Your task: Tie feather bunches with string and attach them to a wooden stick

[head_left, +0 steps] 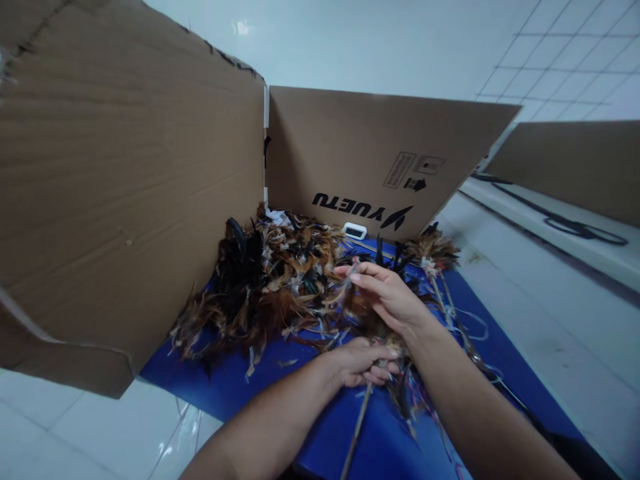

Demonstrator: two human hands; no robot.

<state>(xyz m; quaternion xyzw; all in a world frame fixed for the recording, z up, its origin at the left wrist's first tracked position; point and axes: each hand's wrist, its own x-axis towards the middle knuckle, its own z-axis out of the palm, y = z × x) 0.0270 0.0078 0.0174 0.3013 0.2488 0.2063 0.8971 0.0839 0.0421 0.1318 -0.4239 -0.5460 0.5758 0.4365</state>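
Observation:
My left hand (367, 363) is closed around the feathered top of a feather duster. Its thin wooden stick (357, 430) slants down towards the bottom edge. Above it, my right hand (393, 292) pinches a small tuft of feathers (347, 283) between thumb and fingers. Just beyond both hands lies a large heap of brown and black feathers (285, 300) on a blue board (280, 373). Pink and white strings (417, 393) hang beside the left hand, partly hidden by my right forearm.
Tall cardboard panels (390, 147) wall off the back and left. A small white-framed object (355, 231) rests by the back panel. To the right lie another feathered bunch on sticks (433, 253) and scissors (480, 363). A dark cable (575, 227) is farther right.

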